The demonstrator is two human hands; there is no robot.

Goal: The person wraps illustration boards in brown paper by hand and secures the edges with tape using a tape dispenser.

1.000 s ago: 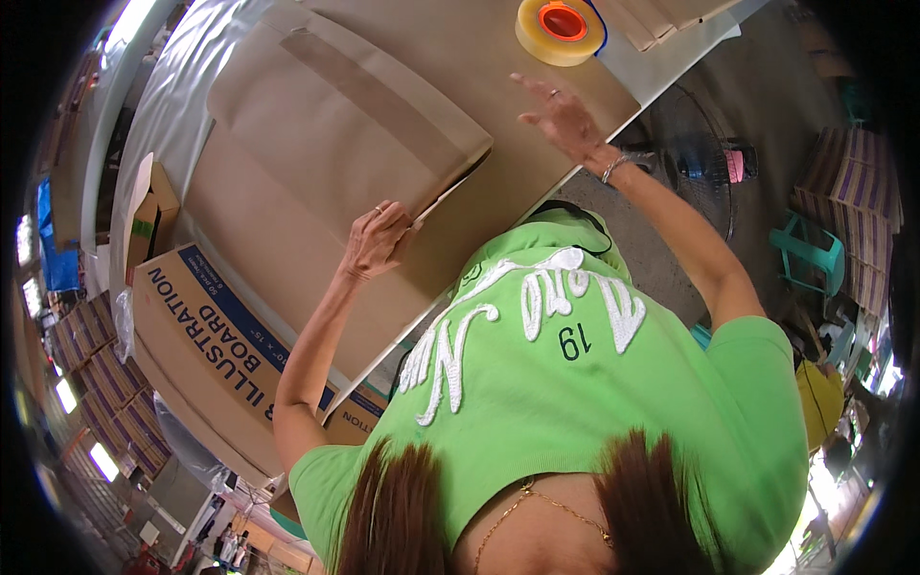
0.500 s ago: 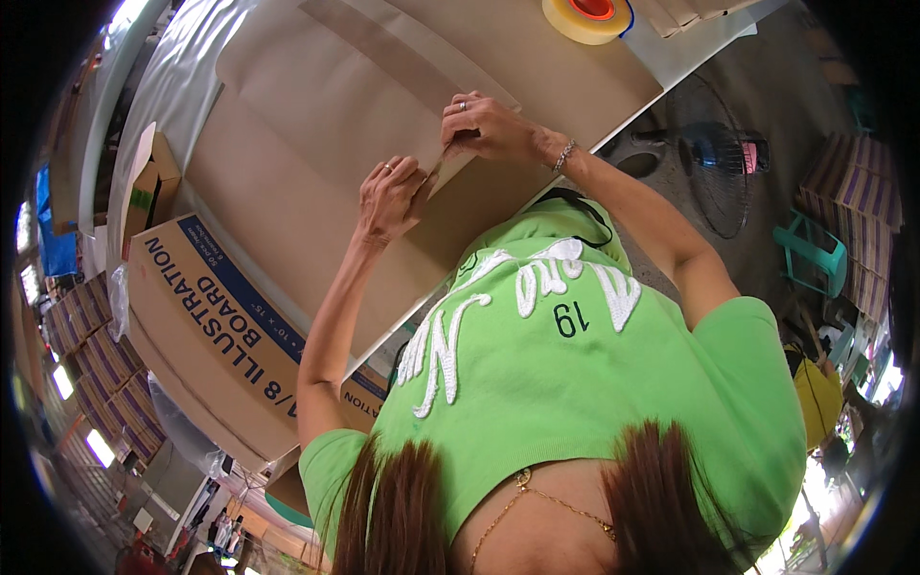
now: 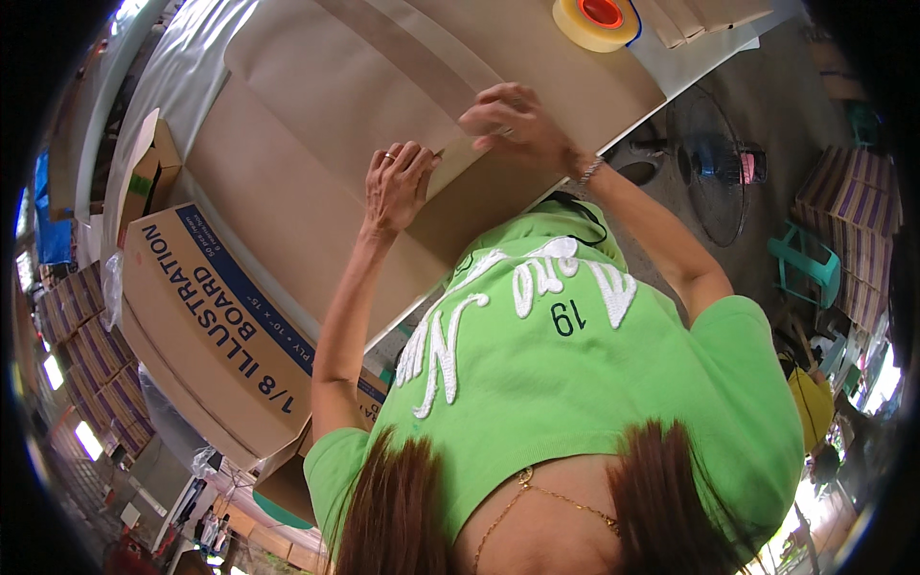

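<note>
A large brown paper sheet or cardboard panel (image 3: 287, 125) lies across the table, with a darker band (image 3: 393, 43) running over it toward my right hand. My left hand (image 3: 395, 187) is closed, its fingers curled at the raised edge of a brown flap (image 3: 460, 187). Its fingertips are partly hidden, and the flap's exact material cannot be told. Just right of it, my right hand (image 3: 517, 129) hovers over the flap's far end, smeared by motion. Whether anything is in its fingers does not show. A roll of clear tape with an orange core (image 3: 592, 34) lies at the far right.
Left of me stands a printed brown carton (image 3: 192, 326), with a smaller open box (image 3: 151, 177) behind it. Folded brown paper pieces (image 3: 700, 17) lie at the far right. Beyond the table's right edge are a fan (image 3: 714, 163), a green stool (image 3: 805, 264) and stacked striped bundles (image 3: 848, 230).
My right hand has moved right and away from my left hand, parting from the brown edge between them. My left hand has shifted slightly right and up.
</note>
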